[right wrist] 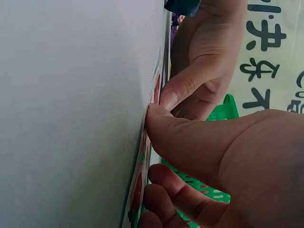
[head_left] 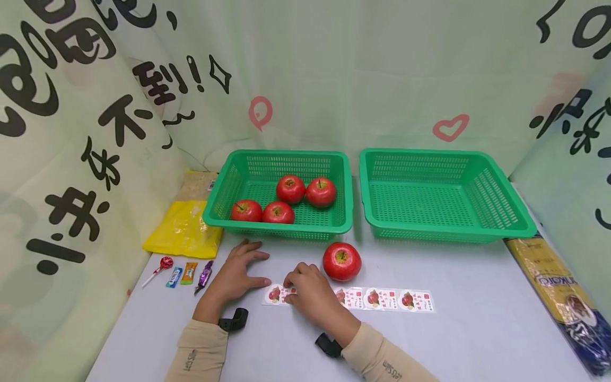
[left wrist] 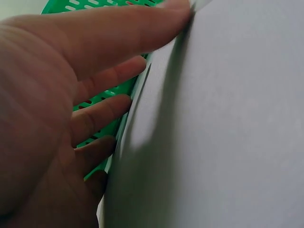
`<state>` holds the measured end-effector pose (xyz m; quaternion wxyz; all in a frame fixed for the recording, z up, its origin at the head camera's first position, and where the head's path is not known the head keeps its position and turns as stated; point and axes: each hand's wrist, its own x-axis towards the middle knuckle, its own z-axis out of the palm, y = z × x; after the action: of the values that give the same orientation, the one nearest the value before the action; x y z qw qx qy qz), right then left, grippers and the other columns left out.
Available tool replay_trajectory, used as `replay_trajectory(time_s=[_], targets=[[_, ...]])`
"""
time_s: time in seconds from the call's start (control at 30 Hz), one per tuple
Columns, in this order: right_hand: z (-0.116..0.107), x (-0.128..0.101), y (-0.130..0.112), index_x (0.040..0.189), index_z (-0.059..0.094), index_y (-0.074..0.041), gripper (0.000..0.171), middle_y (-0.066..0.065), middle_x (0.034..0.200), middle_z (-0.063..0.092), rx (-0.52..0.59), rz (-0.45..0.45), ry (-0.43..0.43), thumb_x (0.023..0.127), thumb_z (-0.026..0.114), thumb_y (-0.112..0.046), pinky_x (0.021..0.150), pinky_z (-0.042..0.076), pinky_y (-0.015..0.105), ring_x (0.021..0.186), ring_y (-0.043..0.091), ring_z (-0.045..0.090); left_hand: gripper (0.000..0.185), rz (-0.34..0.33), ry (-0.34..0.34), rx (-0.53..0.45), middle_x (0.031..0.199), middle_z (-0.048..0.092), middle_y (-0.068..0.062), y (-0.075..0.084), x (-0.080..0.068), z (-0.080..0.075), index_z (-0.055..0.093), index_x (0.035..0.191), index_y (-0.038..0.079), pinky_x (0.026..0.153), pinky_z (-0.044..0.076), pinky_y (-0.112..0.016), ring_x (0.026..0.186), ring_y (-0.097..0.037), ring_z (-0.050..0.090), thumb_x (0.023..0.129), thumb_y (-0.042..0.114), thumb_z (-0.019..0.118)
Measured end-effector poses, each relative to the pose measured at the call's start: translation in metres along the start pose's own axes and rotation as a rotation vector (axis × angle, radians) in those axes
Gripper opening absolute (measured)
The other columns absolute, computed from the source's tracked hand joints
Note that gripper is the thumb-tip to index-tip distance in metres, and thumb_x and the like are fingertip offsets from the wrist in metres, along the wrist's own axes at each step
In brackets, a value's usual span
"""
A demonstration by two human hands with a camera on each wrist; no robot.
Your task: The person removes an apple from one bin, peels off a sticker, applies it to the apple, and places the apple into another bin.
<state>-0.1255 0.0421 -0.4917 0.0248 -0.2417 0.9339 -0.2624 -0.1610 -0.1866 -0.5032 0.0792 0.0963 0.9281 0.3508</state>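
Observation:
A strip of apple-print stickers (head_left: pixel 382 299) lies flat on the white table in the head view. My left hand (head_left: pixel 237 273) rests at the strip's left end, fingers spread and thumb tip by its corner. Over the strip's left part, my right hand (head_left: pixel 312 297) bends its fingers and pinches at a sticker with the thumb. Its palm hides part of the strip. In the right wrist view the right thumb (right wrist: pixel 183 135) presses the strip's edge, close to the left thumb (right wrist: pixel 185 88). A red apple (head_left: pixel 341 261) stands just beyond the right hand.
A green basket (head_left: pixel 281 229) with several apples stands behind the hands, beside a second green basket (head_left: pixel 444 233). On the left are a yellow packet (head_left: pixel 183 228), a lollipop (head_left: pixel 166 262) and small wrapped candies (head_left: pixel 188 272). A gold-and-blue package (head_left: pixel 556 286) lies along the right edge.

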Motion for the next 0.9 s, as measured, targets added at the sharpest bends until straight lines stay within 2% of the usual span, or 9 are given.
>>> replay_trajectory(time_s=[0.37,0.67,0.9], targets=[[-0.0002,0.0008,-0.0013,0.099,0.076,-0.012,0.018,0.001,0.101,0.063,0.011,0.014,-0.015,0.085,0.088,-0.014,0.085,0.055,0.035,0.098,0.020,0.057,0.056,0.000,0.005,0.016,0.162,0.049,-0.012,-0.0010,0.0015,0.0003,0.072,0.133,0.013,0.127,0.030,-0.064,0.162,-0.042,0.022,0.082,0.024,0.092],[-0.0004,0.0000,-0.0020,0.089,0.075,-0.014,0.015,0.000,0.102,0.060,0.019,0.019,-0.017,0.085,0.089,-0.015,0.080,0.052,0.033,0.098,0.018,0.051,0.056,-0.012,0.003,0.014,0.163,0.048,-0.011,-0.0017,0.0014,0.0017,0.072,0.133,0.013,0.127,0.030,-0.064,0.162,-0.041,0.022,0.083,0.025,0.092],[0.0000,-0.0008,-0.0026,0.098,0.075,-0.010,0.019,0.002,0.103,0.061,0.013,0.028,-0.005,0.085,0.089,-0.015,0.086,0.054,0.035,0.101,0.020,0.053,0.055,-0.019,0.003,0.013,0.164,0.048,-0.011,-0.0017,0.0016,0.0023,0.072,0.133,0.014,0.127,0.030,-0.064,0.162,-0.041,0.021,0.082,0.025,0.092]])
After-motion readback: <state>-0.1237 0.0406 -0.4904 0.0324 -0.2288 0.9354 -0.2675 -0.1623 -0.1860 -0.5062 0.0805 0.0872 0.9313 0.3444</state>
